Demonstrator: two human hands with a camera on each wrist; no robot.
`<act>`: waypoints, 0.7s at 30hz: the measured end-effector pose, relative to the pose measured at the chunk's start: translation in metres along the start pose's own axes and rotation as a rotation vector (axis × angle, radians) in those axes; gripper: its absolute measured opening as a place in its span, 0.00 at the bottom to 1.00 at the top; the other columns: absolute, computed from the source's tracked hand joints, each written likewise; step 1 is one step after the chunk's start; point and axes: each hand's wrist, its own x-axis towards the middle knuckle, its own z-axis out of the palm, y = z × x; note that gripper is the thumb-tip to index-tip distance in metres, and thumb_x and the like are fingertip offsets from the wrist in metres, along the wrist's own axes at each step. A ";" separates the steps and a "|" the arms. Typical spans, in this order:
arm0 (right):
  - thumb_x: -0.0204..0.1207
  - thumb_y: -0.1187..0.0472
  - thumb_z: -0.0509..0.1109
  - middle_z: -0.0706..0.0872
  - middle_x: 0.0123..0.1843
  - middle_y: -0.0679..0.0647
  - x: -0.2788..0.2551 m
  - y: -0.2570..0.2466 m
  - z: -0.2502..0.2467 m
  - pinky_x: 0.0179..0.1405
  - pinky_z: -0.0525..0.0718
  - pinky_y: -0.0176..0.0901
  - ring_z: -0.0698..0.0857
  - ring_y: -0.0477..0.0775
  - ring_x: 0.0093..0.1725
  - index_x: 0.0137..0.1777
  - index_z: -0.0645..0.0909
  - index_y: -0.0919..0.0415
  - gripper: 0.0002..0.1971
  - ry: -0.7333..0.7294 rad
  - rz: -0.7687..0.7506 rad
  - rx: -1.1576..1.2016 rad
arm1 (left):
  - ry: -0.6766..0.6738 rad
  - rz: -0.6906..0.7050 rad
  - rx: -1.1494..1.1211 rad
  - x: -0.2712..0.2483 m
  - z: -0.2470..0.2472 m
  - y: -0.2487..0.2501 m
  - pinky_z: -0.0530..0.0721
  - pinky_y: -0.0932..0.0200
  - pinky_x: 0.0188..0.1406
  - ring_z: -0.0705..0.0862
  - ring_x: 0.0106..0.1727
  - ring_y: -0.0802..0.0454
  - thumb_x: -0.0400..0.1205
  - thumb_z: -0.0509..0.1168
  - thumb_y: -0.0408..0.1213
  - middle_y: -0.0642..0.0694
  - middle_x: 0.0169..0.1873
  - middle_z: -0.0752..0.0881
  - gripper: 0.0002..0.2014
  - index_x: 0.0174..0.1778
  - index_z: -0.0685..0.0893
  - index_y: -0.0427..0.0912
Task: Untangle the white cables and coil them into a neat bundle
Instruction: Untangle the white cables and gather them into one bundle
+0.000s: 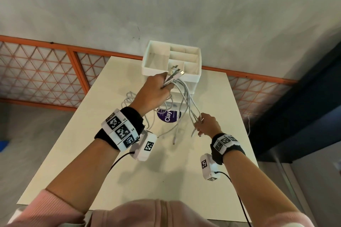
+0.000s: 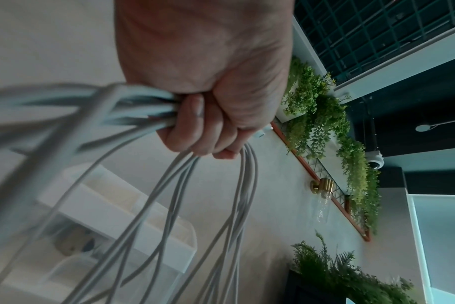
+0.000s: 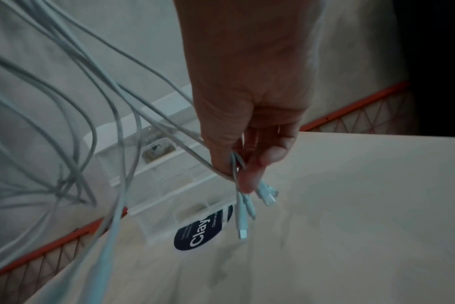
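Observation:
Several white cables [image 1: 186,97] hang in loops above the table between my two hands. My left hand [image 1: 158,88] is raised and grips one end of the bunch in a fist, the plugs [image 1: 177,72] sticking out past the knuckles. In the left wrist view the white cables [image 2: 148,115] run through the curled fingers [image 2: 195,135] and droop down. My right hand [image 1: 204,125], lower and to the right, pinches the other cable ends; in the right wrist view the connectors [image 3: 247,211] dangle below its fingertips [image 3: 247,181]. More cable loops [image 1: 129,99] lie on the table behind the left wrist.
A white compartmented organiser box [image 1: 171,61] stands at the table's far edge, on clear drawers with a dark round "Clay" label [image 1: 168,116]. The pale table [image 1: 166,171] meets a grey wall with an orange-framed mesh panel [image 1: 46,75]. Black wrist-camera leads trail toward me.

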 end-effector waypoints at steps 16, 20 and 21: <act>0.72 0.71 0.70 0.83 0.52 0.59 -0.007 0.053 0.024 0.50 0.79 0.43 0.83 0.61 0.54 0.55 0.76 0.61 0.13 -0.187 0.075 -0.075 | -0.240 0.007 0.165 0.010 -0.015 -0.009 0.73 0.71 0.28 0.81 0.34 0.50 0.78 0.67 0.33 0.47 0.35 0.82 0.07 0.50 0.79 0.36; 0.78 0.71 0.60 0.84 0.61 0.65 0.009 0.023 -0.009 0.61 0.79 0.48 0.82 0.65 0.62 0.62 0.78 0.66 0.15 -0.016 0.070 0.012 | -0.304 -0.010 0.055 0.005 -0.005 -0.017 0.75 0.63 0.33 0.77 0.31 0.55 0.72 0.72 0.31 0.45 0.33 0.77 0.18 0.55 0.75 0.39; 0.76 0.73 0.60 0.86 0.59 0.65 0.011 0.012 -0.018 0.62 0.80 0.49 0.83 0.66 0.61 0.60 0.80 0.67 0.14 0.057 0.022 0.052 | -0.294 0.002 -0.010 0.005 -0.004 -0.017 0.74 0.68 0.31 0.75 0.28 0.60 0.73 0.72 0.33 0.46 0.31 0.77 0.15 0.54 0.77 0.42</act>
